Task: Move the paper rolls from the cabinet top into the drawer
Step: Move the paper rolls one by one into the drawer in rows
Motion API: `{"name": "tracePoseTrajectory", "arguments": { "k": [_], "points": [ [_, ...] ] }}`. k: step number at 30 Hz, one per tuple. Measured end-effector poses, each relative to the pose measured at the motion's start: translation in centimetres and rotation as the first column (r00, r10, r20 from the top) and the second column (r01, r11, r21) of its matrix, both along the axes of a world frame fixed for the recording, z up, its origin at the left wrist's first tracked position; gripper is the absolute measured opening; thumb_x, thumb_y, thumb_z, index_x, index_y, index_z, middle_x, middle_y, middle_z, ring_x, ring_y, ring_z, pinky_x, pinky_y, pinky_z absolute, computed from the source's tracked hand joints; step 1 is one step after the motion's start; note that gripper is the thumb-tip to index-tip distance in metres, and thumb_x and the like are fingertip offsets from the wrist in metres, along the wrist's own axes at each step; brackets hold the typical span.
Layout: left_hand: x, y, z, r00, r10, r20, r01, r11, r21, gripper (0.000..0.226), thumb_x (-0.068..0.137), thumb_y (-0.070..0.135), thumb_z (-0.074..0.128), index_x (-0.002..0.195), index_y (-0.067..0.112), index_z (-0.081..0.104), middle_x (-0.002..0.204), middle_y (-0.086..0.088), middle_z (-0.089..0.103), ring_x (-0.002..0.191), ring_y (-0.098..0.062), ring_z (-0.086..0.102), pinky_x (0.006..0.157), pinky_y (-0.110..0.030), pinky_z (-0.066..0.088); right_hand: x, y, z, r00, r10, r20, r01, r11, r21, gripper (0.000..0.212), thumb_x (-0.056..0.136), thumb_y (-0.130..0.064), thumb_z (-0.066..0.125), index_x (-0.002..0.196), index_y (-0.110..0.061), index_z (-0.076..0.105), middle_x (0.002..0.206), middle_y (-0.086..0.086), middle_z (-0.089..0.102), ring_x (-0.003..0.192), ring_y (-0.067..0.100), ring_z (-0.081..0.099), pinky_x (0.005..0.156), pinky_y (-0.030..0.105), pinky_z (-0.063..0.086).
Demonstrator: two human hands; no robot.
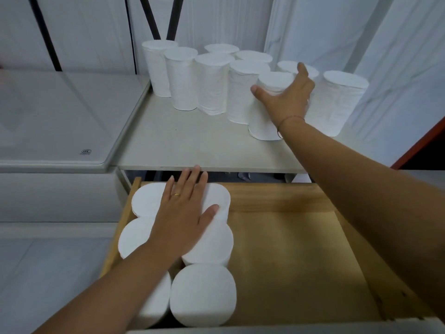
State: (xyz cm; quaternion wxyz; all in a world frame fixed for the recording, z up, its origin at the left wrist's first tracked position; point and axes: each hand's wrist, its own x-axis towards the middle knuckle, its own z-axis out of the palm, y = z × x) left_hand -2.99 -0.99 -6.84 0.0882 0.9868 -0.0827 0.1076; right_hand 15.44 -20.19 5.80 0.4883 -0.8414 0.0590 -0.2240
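your left hand (183,213) lies flat, fingers straight, pressing on the packed rolls (202,292) in the drawer (289,261), probably to keep the 2 upright columns under your fingers snug and leave space right of your thumb. your right hand (286,97) straddles the nearest roll (262,121) on the cabinet top (192,145), thumb one side, fingers the other. whether they've clamped yet, i can't tell.

Two bare forearms (361,189) come in from the bottom and right edges of the frame, uncovered as far as the picture shows. The left hand (183,213), at lower centre, wears a plain gold ring (176,194) on one finger. A thin reddish cord bracelet (287,120) circles the wrist of the right hand (286,97), at upper right.
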Motion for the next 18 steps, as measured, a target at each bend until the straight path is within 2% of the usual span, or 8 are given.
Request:
{"name": "tracePoseTrajectory", "arguments": {
  "k": [5,9,12,13,14,16,18],
  "points": [
    [0.1,0.0,-0.2,1.000,-0.006,-0.009,0.006,1.000,-0.007,0.071,0.090,0.062,0.000,0.149,0.023,-0.003,0.157,0.005,-0.015,0.142,-0.009,-0.020,0.114,-0.032,-0.014,0.9,0.7,-0.5,0.989,-0.145,0.027,0.146,0.989,-0.030,0.090,0.064,-0.052,0.076,0.138,-0.020,0.035,0.139,0.006,0.036,0.124,0.025,0.046,0.101,0.029,0.036],
    [0.2,0.1,-0.5,1.000,-0.009,-0.028,0.007,0.998,-0.067,0.074,0.086,0.063,0.003,0.149,0.025,0.001,0.153,0.010,-0.021,0.144,-0.011,-0.010,0.112,-0.027,-0.008,-1.6,0.2,-0.8,0.997,-0.031,0.076,0.032,0.999,-0.020,0.080,0.066,-0.048,0.076,0.131,-0.019,0.040,0.132,0.003,0.039,0.117,0.018,0.048,0.094,0.022,0.039],
    [0.1,0.0,-0.7,0.999,-0.004,-0.043,0.001,0.997,-0.074,0.074,0.086,0.064,0.006,0.149,0.027,0.000,0.153,0.010,-0.023,0.145,-0.012,-0.004,0.111,-0.026,-0.006,-5.8,-0.7,-1.1,0.991,0.088,0.100,-0.086,0.996,-0.024,0.077,0.067,-0.044,0.077,0.130,-0.021,0.040,0.130,0.000,0.038,0.110,0.007,0.042,0.081,0.003,0.034],
    [0.1,0.0,-0.6,0.999,-0.001,-0.049,-0.002,0.997,-0.073,0.073,0.086,0.064,0.007,0.149,0.027,0.000,0.155,0.009,-0.022,0.145,-0.013,-0.002,0.111,-0.027,-0.005,-7.4,-1.1,-1.1,0.987,0.125,0.098,-0.122,0.992,-0.036,0.077,0.067,-0.043,0.078,0.131,-0.022,0.039,0.131,0.000,0.038,0.109,0.006,0.040,0.082,0.001,0.034],
    [0.1,0.0,-0.6,0.998,0.002,-0.056,-0.006,0.997,-0.073,0.073,0.086,0.063,0.008,0.149,0.028,0.000,0.156,0.008,-0.020,0.145,-0.014,0.000,0.112,-0.027,-0.004,-9.0,-1.6,-1.2,0.983,0.162,0.092,-0.157,0.986,-0.052,0.078,0.067,-0.043,0.078,0.131,-0.022,0.039,0.132,0.000,0.039,0.110,0.006,0.040,0.088,0.004,0.037],
    [0.1,-0.1,-0.6,0.998,0.002,-0.066,-0.007,0.998,-0.066,0.070,0.089,0.061,0.013,0.149,0.027,0.001,0.157,0.006,-0.018,0.145,-0.016,0.004,0.113,-0.029,-0.001,-12.2,-2.7,-1.2,0.968,0.241,0.065,-0.236,0.968,-0.082,0.080,0.064,-0.048,0.078,0.130,-0.025,0.039,0.131,-0.001,0.041,0.114,0.010,0.043,0.099,0.027,0.046],
    [0.1,-0.1,-0.5,0.997,0.001,-0.074,-0.005,0.998,-0.057,0.069,0.090,0.059,0.016,0.149,0.026,0.001,0.157,0.005,-0.018,0.145,-0.017,0.006,0.115,-0.032,0.002,-15.2,-3.8,-1.7,0.949,0.314,0.032,-0.309,0.945,-0.104,0.080,0.059,-0.056,0.075,0.126,-0.031,0.040,0.129,-0.003,0.043,0.115,0.013,0.046,0.096,0.040,0.051]
  ]
}}
